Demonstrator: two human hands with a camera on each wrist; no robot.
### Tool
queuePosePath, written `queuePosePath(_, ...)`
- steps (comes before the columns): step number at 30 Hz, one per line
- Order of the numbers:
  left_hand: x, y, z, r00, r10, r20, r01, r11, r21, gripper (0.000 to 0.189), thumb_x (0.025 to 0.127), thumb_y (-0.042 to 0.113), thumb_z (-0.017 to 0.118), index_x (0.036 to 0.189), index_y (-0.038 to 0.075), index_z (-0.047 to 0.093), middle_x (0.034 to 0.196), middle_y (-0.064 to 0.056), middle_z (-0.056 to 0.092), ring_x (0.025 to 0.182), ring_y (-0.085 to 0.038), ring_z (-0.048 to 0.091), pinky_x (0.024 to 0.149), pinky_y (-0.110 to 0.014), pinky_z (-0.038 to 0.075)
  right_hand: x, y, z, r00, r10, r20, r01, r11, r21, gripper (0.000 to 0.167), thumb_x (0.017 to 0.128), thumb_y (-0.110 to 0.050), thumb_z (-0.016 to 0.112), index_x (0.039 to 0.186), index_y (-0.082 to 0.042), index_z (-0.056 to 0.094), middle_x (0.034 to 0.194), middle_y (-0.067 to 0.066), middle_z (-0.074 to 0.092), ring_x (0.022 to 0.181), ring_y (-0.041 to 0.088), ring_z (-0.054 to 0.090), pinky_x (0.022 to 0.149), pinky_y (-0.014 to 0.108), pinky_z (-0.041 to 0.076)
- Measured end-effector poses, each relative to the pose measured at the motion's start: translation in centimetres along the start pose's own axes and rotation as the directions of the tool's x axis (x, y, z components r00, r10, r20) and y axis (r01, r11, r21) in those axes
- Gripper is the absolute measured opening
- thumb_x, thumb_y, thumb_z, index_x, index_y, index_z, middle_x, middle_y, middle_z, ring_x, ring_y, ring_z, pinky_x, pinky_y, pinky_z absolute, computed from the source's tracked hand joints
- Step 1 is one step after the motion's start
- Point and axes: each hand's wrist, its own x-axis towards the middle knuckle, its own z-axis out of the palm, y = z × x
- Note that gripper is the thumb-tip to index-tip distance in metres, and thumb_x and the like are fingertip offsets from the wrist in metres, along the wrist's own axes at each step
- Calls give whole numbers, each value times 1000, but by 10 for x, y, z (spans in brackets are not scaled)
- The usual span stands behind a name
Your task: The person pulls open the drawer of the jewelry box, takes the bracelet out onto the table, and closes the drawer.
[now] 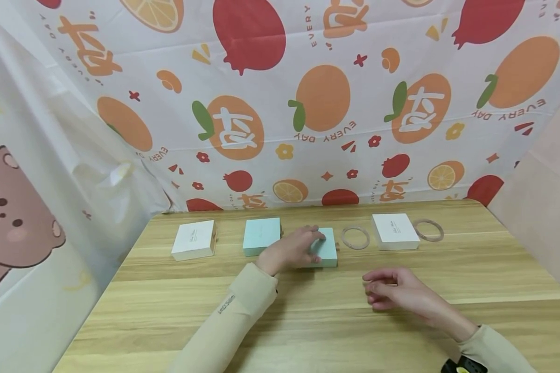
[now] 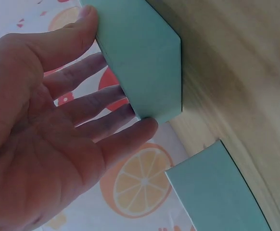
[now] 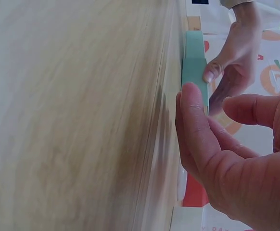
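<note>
My left hand (image 1: 295, 249) rests on a small mint-green box (image 1: 327, 251) near the back of the table. In the left wrist view the thumb lies at the box's (image 2: 140, 57) upper front edge, and the other fingers reach spread over its top, little finger at the corner. My right hand (image 1: 396, 292) hovers closer to the front, loosely bent, holding nothing. Right of the touched box lies a thin round bangle (image 1: 367, 235). A second mint-green box (image 1: 261, 234) sits left of the hand.
A white box (image 1: 193, 238) with small print stands at the far left of the row. Another white box (image 1: 395, 228) is at the right, with a second bangle (image 1: 430, 240) beside it. Behind the wooden table (image 1: 326, 331) hangs a fruit-print cloth (image 1: 280, 171).
</note>
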Motion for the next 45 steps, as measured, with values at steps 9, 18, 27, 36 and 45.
queuePosePath(9,9,-4,-2,1000,-1,-3,1,1000,-15,53,93,22,77,141,7,59,159,-17,45,149,-31,43,123,-44,36,1,-1,1,1000,3,10,-3,1000,9,47,101,-14,62,136,15,51,113,17,68,96,20,71,84,35,63)
queuePosePath(18,22,-3,-3,1000,10,-28,-10,1000,-9,53,92,22,77,140,7,60,150,-12,55,136,-26,53,119,-41,41,0,-1,1,1000,4,7,-4,1000,12,46,101,-13,61,137,15,51,116,18,67,96,21,71,84,35,63)
queuePosePath(27,30,-4,-6,1000,-7,-11,7,1000,-21,54,93,22,77,142,8,59,154,-10,52,143,-25,48,122,-40,38,0,0,1,1000,-6,-1,6,1000,15,47,100,-13,63,136,15,51,114,18,68,96,21,71,85,36,63)
queuePosePath(36,31,-7,-5,1000,-20,-4,20,999,-28,54,94,24,76,143,10,58,162,-11,42,150,-27,40,125,-42,34,1,-2,1,1000,-8,-4,8,1000,20,47,100,-13,63,136,15,51,114,18,68,95,21,71,84,35,63)
queuePosePath(45,39,-5,-6,1000,-19,7,19,999,-27,54,94,24,76,142,10,58,157,-9,48,145,-24,46,123,-41,36,1,-1,3,1000,-1,6,1,1000,23,47,100,-13,63,136,15,51,112,16,68,95,20,71,85,35,63)
